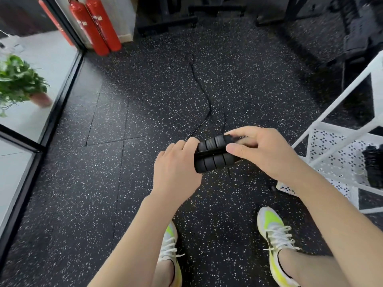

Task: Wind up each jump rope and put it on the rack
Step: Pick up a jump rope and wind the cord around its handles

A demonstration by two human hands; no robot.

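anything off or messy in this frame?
Only the cord: it trails loose and kinked across the floor instead of being wound. Both hands, left hand and right hand, hold the two handles side by side. Nothing looks damaged or spilled.

Two red fire extinguishers (95, 25) stand at the upper left of the frame, beside a glass partition (60, 96). A green potted plant (18, 83) sits behind the glass at the left edge. Speckled black floor mats (87, 183) fill the middle. Two white-and-yellow sneakers (275, 241) show at the bottom.
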